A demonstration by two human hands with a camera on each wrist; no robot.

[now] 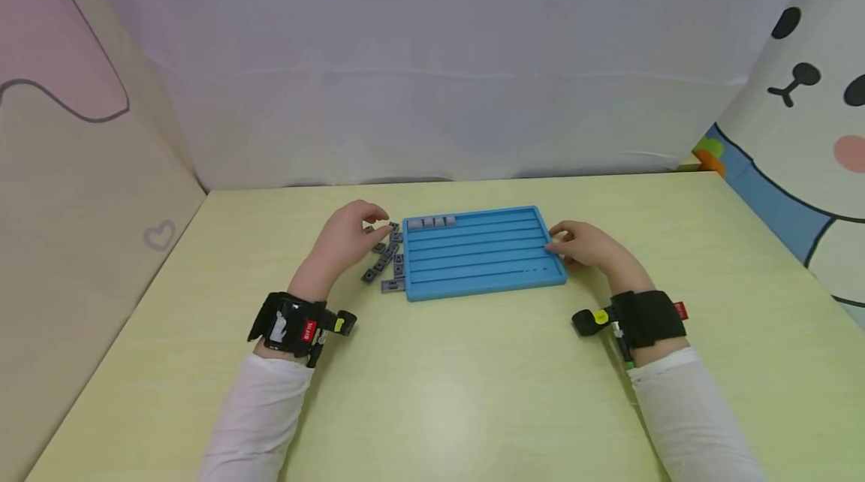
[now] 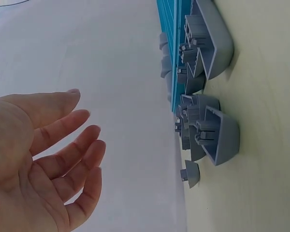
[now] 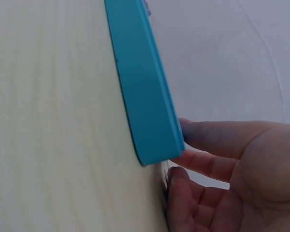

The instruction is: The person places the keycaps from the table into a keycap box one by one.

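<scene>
In the head view, your two white sleeves [image 1: 689, 414] come in from the bottom edge, each with a black wrist camera strap above the cuff. Your left hand [image 1: 346, 238] sits left of centre over a loose pile of grey keycaps [image 1: 387, 260], fingers loosely bent; I can't tell from here whether it's pinching one. Your right hand [image 1: 586, 243] is just right of centre, fingertips touching the right edge of the blue slotted tray [image 1: 483, 253]. The tray lies flat in the middle of the yellow-green table [image 1: 439, 384], and a short row of grey keycaps [image 1: 430, 222] sits in its top slot at the upper left corner. The pile is right beside the tray's left edge.

Left wrist view: your left hand [image 2: 38, 159] fills the lower left, fingers spread and relaxed, holding nothing. The keycaps [image 2: 208, 130] lie upside down at centre right, stems showing, apart from the fingers, with the tray's edge [image 2: 174, 48] at the top.

Right wrist view: your right hand [image 3: 222, 183] is at the lower right, fingers fairly straight and pressing on the tray's corner [image 3: 150, 111], not wrapped around it.
</scene>
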